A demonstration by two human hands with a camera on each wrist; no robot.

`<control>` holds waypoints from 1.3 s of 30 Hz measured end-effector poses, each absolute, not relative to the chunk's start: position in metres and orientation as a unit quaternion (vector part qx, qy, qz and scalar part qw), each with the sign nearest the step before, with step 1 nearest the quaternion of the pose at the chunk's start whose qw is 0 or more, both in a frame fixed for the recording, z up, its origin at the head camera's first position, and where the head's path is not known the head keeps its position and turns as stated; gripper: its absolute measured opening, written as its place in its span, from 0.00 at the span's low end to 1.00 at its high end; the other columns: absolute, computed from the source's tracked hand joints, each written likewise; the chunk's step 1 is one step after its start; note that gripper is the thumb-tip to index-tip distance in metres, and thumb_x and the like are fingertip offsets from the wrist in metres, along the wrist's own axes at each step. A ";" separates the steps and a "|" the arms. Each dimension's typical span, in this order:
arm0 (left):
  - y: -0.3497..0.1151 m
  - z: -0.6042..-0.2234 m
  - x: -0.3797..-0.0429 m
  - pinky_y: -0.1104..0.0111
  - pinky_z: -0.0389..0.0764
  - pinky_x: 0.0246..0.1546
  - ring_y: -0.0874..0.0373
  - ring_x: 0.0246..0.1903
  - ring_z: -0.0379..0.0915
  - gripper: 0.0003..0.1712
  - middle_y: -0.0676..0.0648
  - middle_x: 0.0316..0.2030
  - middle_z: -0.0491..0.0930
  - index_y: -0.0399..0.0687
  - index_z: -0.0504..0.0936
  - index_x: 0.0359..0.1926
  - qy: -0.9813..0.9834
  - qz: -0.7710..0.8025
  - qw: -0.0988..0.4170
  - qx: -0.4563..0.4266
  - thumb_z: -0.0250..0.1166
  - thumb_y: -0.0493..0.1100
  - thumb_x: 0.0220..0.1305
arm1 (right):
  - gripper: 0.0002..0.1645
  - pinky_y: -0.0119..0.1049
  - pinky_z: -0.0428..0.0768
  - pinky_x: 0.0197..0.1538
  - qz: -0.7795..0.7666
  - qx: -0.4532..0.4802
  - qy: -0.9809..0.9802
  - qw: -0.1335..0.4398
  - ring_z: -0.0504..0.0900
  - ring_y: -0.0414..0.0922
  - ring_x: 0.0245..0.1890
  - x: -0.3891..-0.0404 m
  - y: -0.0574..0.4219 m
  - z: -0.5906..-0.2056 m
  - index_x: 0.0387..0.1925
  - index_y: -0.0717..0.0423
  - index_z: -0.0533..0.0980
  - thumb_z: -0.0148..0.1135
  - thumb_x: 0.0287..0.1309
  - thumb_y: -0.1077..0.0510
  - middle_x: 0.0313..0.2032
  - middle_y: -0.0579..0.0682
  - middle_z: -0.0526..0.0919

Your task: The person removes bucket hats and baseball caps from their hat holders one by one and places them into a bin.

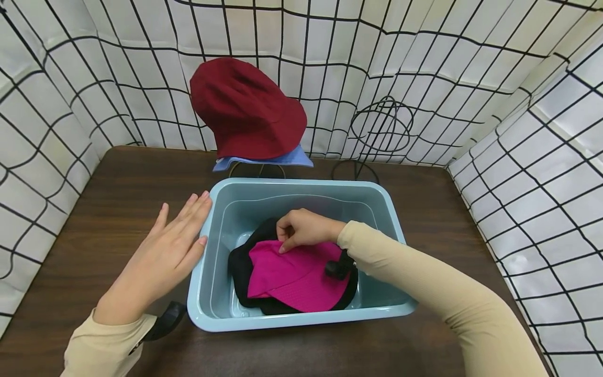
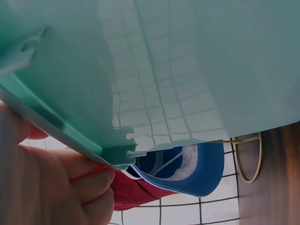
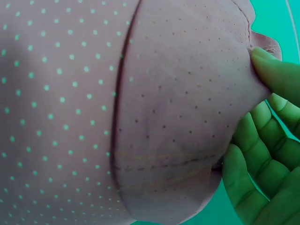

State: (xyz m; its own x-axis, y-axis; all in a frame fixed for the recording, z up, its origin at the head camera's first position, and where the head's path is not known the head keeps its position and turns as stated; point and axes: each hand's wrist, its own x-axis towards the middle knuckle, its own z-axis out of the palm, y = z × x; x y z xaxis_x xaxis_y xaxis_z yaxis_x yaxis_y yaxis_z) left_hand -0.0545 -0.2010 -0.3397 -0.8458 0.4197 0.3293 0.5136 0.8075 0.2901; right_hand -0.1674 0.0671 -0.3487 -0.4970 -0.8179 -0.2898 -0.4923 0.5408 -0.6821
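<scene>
A bright pink cap lies on a black hat inside a light blue plastic bin. My right hand reaches into the bin and pinches the pink cap's edge between thumb and fingers. In the right wrist view, the cap's dotted fabric fills much of the picture, with the thumb pressed on its edge. My left hand lies at the bin's left rim, its fingers mostly straight. From the left wrist view, those fingers touch the rim from outside.
Behind the bin, a dark red hat sits over a blue hat on a wire stand. An uncovered black wire hat stand is to its right. Black grid panels backed with white cloth surround the brown wooden table.
</scene>
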 end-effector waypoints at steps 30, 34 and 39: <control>-0.203 -0.340 -0.054 0.47 0.35 0.67 0.48 0.71 0.42 0.36 0.42 0.72 0.50 0.41 0.47 0.73 -0.945 -0.173 0.128 -0.247 0.49 0.46 0.69 | 0.04 0.29 0.76 0.31 -0.329 -0.407 0.798 0.299 0.76 0.37 0.24 -0.170 0.070 -0.329 0.27 0.55 0.79 0.68 0.53 0.61 0.24 0.43 0.80; -0.203 -0.340 -0.054 0.48 0.35 0.68 0.49 0.71 0.42 0.36 0.42 0.72 0.50 0.41 0.47 0.73 -0.945 -0.174 0.128 -0.247 0.49 0.46 0.69 | 0.03 0.31 0.78 0.33 -0.354 -0.399 0.790 0.304 0.79 0.42 0.27 -0.170 0.073 -0.324 0.31 0.57 0.79 0.67 0.53 0.63 0.27 0.44 0.82; -0.202 -0.341 -0.054 0.48 0.35 0.68 0.49 0.71 0.42 0.36 0.43 0.72 0.49 0.41 0.47 0.73 -0.944 -0.177 0.130 -0.248 0.49 0.45 0.69 | 0.05 0.34 0.79 0.36 -0.384 -0.386 0.781 0.305 0.81 0.52 0.32 -0.170 0.077 -0.316 0.34 0.61 0.79 0.65 0.54 0.64 0.30 0.46 0.83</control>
